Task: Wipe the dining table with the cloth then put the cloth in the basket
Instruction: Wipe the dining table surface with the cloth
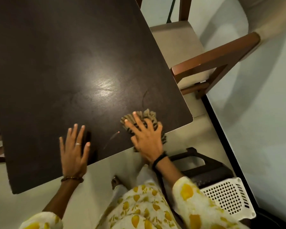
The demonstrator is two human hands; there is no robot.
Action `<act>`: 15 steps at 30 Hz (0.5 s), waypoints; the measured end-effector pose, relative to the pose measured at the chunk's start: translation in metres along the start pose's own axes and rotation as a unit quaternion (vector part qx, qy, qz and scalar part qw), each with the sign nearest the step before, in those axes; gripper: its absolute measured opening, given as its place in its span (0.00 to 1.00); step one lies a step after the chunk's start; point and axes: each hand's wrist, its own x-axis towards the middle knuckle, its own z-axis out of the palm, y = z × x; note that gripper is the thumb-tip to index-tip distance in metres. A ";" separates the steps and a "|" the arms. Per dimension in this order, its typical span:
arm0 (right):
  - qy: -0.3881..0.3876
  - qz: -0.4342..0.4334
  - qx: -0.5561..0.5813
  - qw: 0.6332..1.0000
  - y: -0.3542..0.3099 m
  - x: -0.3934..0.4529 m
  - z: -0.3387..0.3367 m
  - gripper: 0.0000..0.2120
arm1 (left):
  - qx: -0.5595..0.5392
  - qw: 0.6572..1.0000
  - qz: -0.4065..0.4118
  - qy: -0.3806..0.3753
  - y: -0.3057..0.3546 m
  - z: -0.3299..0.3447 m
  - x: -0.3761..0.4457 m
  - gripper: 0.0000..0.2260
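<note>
The cloth [143,124], a nubby tan and dark-striped rag, lies at the near right corner of the dining table [59,66], a little right of the frame's centre and below it. Part of it hangs over the table's near edge. The right hand [145,138] lies on top of it with fingers spread wide and fairly straight, pressing the cloth flat against the dark tabletop; the fingertips point toward the upper left of the frame. A black band circles that wrist.

The left hand [74,147] rests palm down on the bare tabletop at lower centre-left, well apart from the cloth. Its fingers are straight and slightly fanned, holding nothing. A ring shows on one finger and a beaded bracelet sits at the wrist. Both sleeves are cream with yellow fruit-like prints.

The table fills the upper left and centre of the frame, with a bright patch of reflected light near its middle and faint streaks near the cloth.

The basket [228,197], white plastic with a perforated grid wall, sits at the lower right of the frame, resting on a dark stool or seat [203,169] just beside the person. A wooden chair [210,60] with a pale cushion stands at the upper right, tucked near the table's right edge. The floor [262,121] is pale tile.
</note>
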 end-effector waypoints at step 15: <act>-0.015 0.177 -0.001 0.984 -0.079 0.010 0.015 0.30 | 0.039 0.991 -0.125 0.041 -0.122 -0.041 -0.042 0.28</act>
